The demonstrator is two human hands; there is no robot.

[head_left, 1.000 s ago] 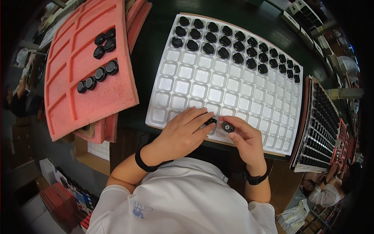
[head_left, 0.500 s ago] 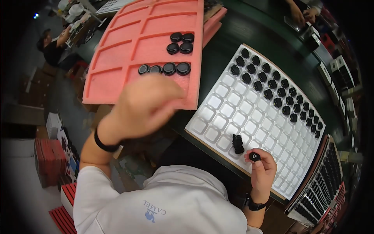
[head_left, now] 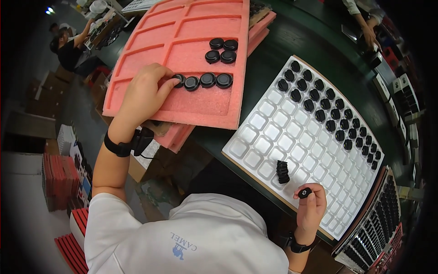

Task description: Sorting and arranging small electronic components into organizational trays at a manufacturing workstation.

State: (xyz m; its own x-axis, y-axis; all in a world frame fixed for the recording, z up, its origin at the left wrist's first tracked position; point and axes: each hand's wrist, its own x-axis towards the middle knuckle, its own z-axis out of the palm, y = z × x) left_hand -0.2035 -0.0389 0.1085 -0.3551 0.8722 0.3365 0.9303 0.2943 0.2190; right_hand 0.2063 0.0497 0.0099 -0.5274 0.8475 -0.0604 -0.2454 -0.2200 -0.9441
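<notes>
Now the left hand [head_left: 145,93] is touching a round cap [head_left: 181,79] — grip unclear — the right hand [head_left: 312,206] pinching a marked cap [head_left: 304,193].

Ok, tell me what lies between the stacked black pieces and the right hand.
The head view shows only bare white pocketed tray between the stacked black pieces and right hand.

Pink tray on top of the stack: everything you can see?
The pink tray looks like foam: a slab with shallow rectangular recesses divided by ridges. It lies atop other pink slabs, left of the white tray. Four round black pieces cluster in one recess; four more form a row in the nearest right-hand recess. The left hand is over it, thumb at that row's leftmost piece; contact with the foam is unclear.
</notes>
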